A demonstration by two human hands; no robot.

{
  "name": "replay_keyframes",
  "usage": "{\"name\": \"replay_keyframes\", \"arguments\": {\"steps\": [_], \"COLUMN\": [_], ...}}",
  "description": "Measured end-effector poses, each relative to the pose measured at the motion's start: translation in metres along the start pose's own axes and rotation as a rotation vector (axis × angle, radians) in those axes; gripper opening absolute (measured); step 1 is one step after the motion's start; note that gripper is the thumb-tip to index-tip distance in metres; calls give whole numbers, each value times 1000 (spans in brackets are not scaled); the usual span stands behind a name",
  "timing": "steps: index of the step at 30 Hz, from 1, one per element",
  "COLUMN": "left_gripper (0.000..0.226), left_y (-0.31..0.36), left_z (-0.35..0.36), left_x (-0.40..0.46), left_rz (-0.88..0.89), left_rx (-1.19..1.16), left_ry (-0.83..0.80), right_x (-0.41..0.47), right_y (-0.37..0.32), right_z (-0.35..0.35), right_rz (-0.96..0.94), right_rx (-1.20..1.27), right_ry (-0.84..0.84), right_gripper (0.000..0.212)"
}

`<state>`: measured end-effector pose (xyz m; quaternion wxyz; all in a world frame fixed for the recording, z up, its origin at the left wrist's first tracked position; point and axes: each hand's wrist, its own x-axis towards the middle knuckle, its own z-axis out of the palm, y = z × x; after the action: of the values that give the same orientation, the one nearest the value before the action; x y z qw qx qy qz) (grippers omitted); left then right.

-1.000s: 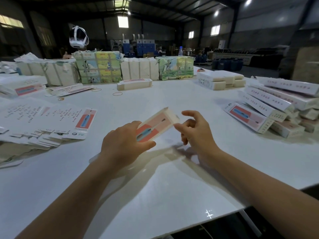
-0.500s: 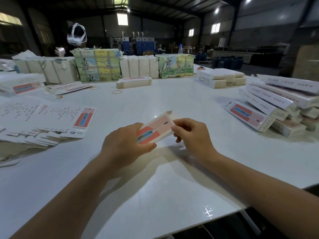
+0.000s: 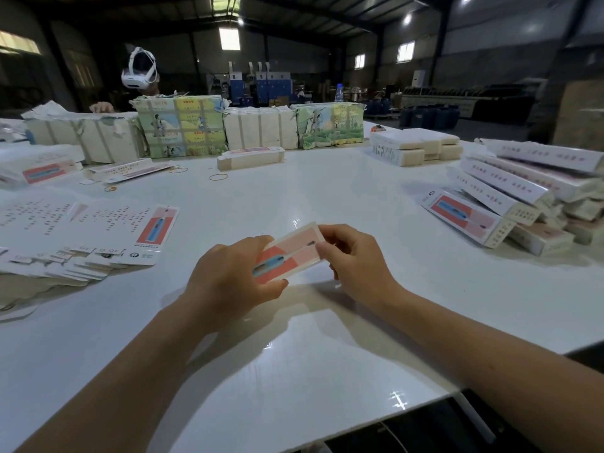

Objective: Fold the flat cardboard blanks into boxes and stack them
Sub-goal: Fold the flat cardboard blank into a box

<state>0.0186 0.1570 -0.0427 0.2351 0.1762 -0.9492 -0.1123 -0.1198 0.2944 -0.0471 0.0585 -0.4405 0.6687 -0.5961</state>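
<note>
Over the middle of the white table (image 3: 327, 354) I hold a small folded box (image 3: 291, 253) with a pink and red face and a blue picture. My left hand (image 3: 228, 279) grips its near end, thumb on top. Fingers of my right hand (image 3: 353, 259) pinch its far end and cover that end. Flat printed blanks (image 3: 98, 243) lie fanned out at the left. A pile of folded boxes (image 3: 510, 204) sits at the right.
Wrapped bundles (image 3: 183, 125) line the far edge, with a person in a white headset (image 3: 139, 73) behind them. A folded box (image 3: 251, 156), rubber bands (image 3: 218, 176) and white stacks (image 3: 415, 147) lie further back. The table's front edge (image 3: 425, 400) is near on the right.
My right hand has closed from spread fingers onto the box's far end. The box has come lower and flatter between both hands.
</note>
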Motion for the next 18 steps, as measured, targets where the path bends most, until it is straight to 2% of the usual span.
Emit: {"name": "replay_keyframes", "arguments": {"steps": [7, 9, 11, 13, 14, 16, 18], "left_gripper": [68, 66, 64, 64, 64, 65, 66], "left_y": [14, 14, 14, 13, 14, 14, 15], "left_z": [7, 5, 1, -1, -2, -1, 0], "left_x": [1, 1, 1, 1, 1, 1, 1], "left_rz": [75, 81, 94, 106, 108, 115, 118], "left_rx": [158, 156, 139, 134, 132, 129, 126], "left_ry": [102, 124, 151, 161, 158, 152, 149], "right_x": [-1, 2, 6, 10, 12, 14, 14], "right_y": [1, 0, 0, 1, -1, -2, -1], "right_z": [2, -2, -6, -8, -8, -7, -8], "right_rz": [-97, -153, -117, 117, 288, 551, 538], "right_rx": [-188, -303, -304, -80, 174, 704, 829], "right_ry": [-11, 114, 208, 164, 95, -109, -232], "right_gripper": [24, 42, 73, 92, 94, 79, 50]}}
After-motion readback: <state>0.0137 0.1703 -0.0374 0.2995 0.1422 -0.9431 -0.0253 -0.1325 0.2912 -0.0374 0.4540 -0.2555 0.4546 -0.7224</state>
